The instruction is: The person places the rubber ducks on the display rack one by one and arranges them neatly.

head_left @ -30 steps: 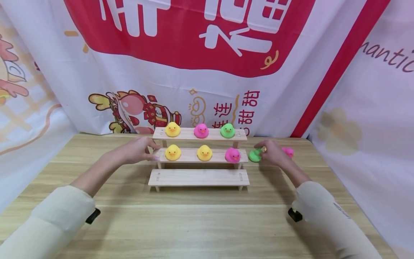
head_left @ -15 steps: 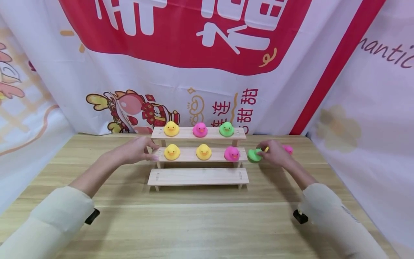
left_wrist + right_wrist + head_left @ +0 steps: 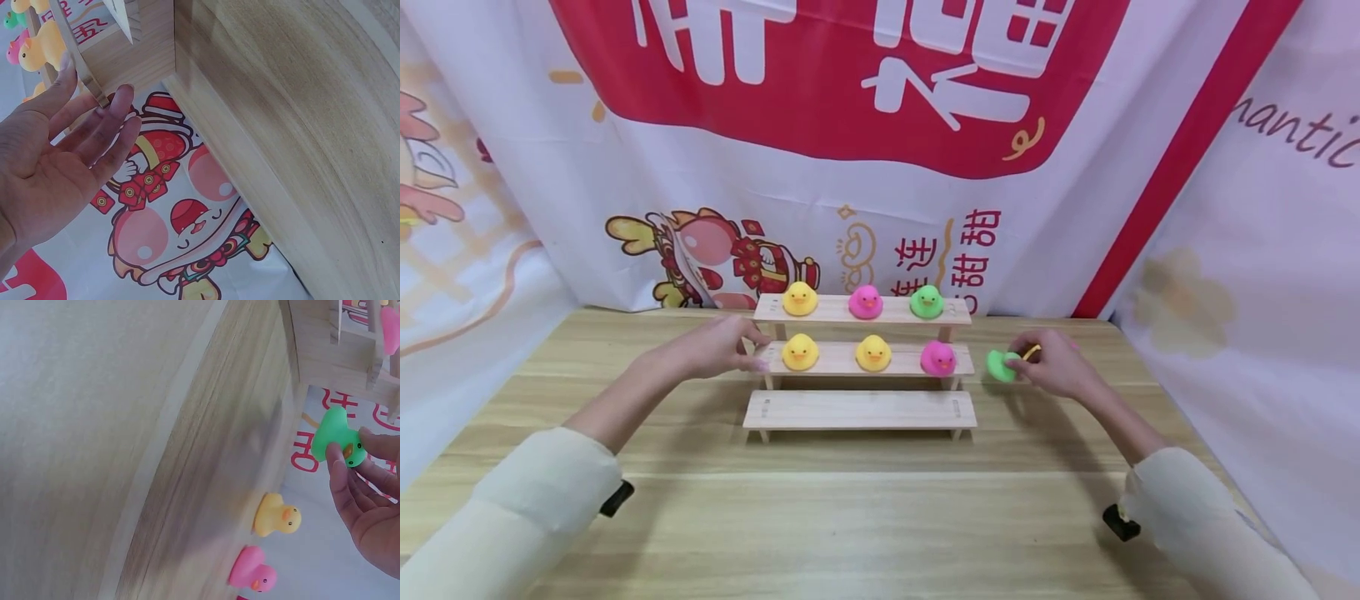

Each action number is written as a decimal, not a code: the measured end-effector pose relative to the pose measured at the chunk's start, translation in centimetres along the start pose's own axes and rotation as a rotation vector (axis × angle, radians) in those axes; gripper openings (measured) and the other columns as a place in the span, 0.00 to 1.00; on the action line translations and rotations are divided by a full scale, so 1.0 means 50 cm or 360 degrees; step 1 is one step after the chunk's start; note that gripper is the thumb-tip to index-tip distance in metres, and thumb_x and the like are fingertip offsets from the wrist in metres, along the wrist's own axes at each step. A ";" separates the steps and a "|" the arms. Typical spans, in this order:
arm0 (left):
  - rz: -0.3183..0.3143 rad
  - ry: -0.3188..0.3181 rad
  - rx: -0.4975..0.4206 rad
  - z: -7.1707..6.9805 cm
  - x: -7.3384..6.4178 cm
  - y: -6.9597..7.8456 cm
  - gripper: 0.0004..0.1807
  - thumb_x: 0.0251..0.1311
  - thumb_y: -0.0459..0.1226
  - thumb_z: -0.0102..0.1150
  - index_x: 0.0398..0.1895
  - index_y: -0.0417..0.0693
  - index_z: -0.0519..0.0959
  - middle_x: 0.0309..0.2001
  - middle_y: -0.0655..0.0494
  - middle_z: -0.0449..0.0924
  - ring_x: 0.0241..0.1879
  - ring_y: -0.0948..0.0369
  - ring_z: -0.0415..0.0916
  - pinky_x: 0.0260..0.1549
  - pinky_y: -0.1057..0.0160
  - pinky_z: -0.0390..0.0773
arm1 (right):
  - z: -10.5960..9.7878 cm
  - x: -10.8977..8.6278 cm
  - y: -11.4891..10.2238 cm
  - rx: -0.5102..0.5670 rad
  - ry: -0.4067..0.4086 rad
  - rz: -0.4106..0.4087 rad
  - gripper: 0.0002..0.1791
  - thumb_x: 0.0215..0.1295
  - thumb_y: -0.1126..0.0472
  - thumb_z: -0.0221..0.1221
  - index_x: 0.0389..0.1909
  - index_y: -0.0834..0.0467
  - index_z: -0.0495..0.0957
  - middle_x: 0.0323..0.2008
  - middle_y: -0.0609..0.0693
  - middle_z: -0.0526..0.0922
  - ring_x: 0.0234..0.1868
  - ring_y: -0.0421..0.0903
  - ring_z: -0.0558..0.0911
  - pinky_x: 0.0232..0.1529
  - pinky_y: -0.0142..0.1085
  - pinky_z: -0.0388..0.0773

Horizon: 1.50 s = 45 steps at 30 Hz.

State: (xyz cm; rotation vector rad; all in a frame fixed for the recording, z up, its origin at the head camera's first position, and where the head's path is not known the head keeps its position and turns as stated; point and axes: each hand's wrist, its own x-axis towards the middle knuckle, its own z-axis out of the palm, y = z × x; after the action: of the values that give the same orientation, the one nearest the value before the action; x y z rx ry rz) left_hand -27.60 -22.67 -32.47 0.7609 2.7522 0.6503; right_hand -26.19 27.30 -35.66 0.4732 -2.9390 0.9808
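Observation:
My left hand (image 3: 715, 350) holds the left end of the middle tier of a three-tier wooden display stand (image 3: 861, 410). In the left wrist view its thumb lies on top of the board and the fingers bend below it. Right of the stand, my right hand (image 3: 1054, 363) pinches a green rubber duck (image 3: 334, 434) between thumb and fingers, tilted in the grip. On the top tier sit a yellow duck (image 3: 800, 299), a pink duck (image 3: 866, 302) and another green duck (image 3: 927, 302). The middle tier carries two yellow ducks (image 3: 873, 353) and a pink duck (image 3: 938, 359).
On the table (image 3: 850, 517), right of the stand, the right wrist view shows a loose yellow duck (image 3: 275, 515) and a loose pink duck (image 3: 251, 570). My right hand mostly hides them in the head view. A printed cloth (image 3: 1037, 233) hangs behind the table.
My right hand has moved a little right and toward me with the green duck, which now tilts more. My left hand has stayed at the stand.

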 end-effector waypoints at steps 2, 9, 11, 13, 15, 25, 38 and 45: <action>0.0000 -0.0003 -0.0004 -0.001 0.001 0.002 0.26 0.63 0.37 0.73 0.58 0.27 0.80 0.53 0.31 0.82 0.38 0.54 0.85 0.39 0.55 0.86 | -0.003 -0.006 -0.002 -0.0020 0.0000 -0.0014 0.11 0.66 0.65 0.68 0.44 0.69 0.83 0.37 0.59 0.87 0.36 0.51 0.86 0.31 0.35 0.82; 0.0018 0.0016 0.0002 -0.002 0.003 0.008 0.26 0.62 0.36 0.73 0.58 0.27 0.80 0.50 0.33 0.83 0.33 0.57 0.84 0.35 0.58 0.85 | -0.010 -0.021 -0.011 -0.0037 -0.0047 -0.0027 0.12 0.67 0.64 0.68 0.47 0.66 0.85 0.43 0.61 0.86 0.40 0.55 0.87 0.33 0.37 0.86; 0.0007 0.0018 0.0003 -0.002 0.003 0.007 0.26 0.62 0.37 0.73 0.58 0.27 0.80 0.50 0.34 0.83 0.34 0.57 0.83 0.35 0.58 0.85 | -0.015 -0.024 -0.017 -0.0004 -0.0091 -0.0002 0.12 0.67 0.63 0.68 0.47 0.65 0.85 0.45 0.61 0.86 0.39 0.55 0.86 0.31 0.37 0.85; 0.0013 0.0022 0.0008 -0.002 0.003 0.006 0.26 0.62 0.37 0.73 0.58 0.27 0.80 0.49 0.35 0.83 0.34 0.57 0.83 0.35 0.58 0.85 | -0.020 -0.028 -0.024 0.0037 -0.0142 0.0012 0.12 0.67 0.64 0.68 0.47 0.65 0.86 0.45 0.61 0.85 0.37 0.55 0.86 0.29 0.37 0.85; 0.0015 0.0028 0.0007 -0.001 0.004 0.005 0.26 0.63 0.37 0.73 0.58 0.27 0.80 0.48 0.36 0.83 0.34 0.57 0.83 0.36 0.57 0.85 | -0.026 -0.032 -0.030 0.0079 -0.0193 0.0024 0.12 0.66 0.64 0.69 0.47 0.65 0.85 0.43 0.60 0.85 0.32 0.53 0.85 0.27 0.38 0.84; 0.0030 0.0043 -0.0015 -0.001 0.006 -0.004 0.26 0.63 0.38 0.73 0.57 0.27 0.81 0.49 0.36 0.84 0.37 0.55 0.85 0.39 0.54 0.86 | -0.030 -0.047 -0.050 0.0224 -0.0481 -0.0082 0.11 0.66 0.65 0.69 0.46 0.66 0.85 0.37 0.53 0.84 0.28 0.54 0.85 0.26 0.41 0.84; 0.0001 0.0160 -0.0123 0.016 0.000 -0.035 0.25 0.61 0.39 0.75 0.56 0.32 0.83 0.53 0.35 0.85 0.39 0.55 0.86 0.41 0.55 0.87 | -0.006 -0.050 -0.087 0.0320 -0.0609 -0.0172 0.12 0.66 0.64 0.69 0.48 0.63 0.86 0.45 0.57 0.86 0.28 0.59 0.84 0.29 0.41 0.85; 0.0006 0.0221 -0.0174 0.020 -0.005 -0.039 0.25 0.57 0.39 0.78 0.54 0.33 0.85 0.49 0.40 0.87 0.39 0.55 0.84 0.39 0.58 0.85 | 0.011 -0.052 -0.105 0.0321 -0.0626 -0.0244 0.12 0.66 0.62 0.69 0.48 0.61 0.86 0.44 0.54 0.86 0.23 0.49 0.81 0.26 0.36 0.81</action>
State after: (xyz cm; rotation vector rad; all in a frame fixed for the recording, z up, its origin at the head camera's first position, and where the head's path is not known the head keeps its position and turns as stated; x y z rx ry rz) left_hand -27.93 -23.94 -34.22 0.7228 2.8109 0.8776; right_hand -22.18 23.71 -33.30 0.9877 -3.0768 1.3025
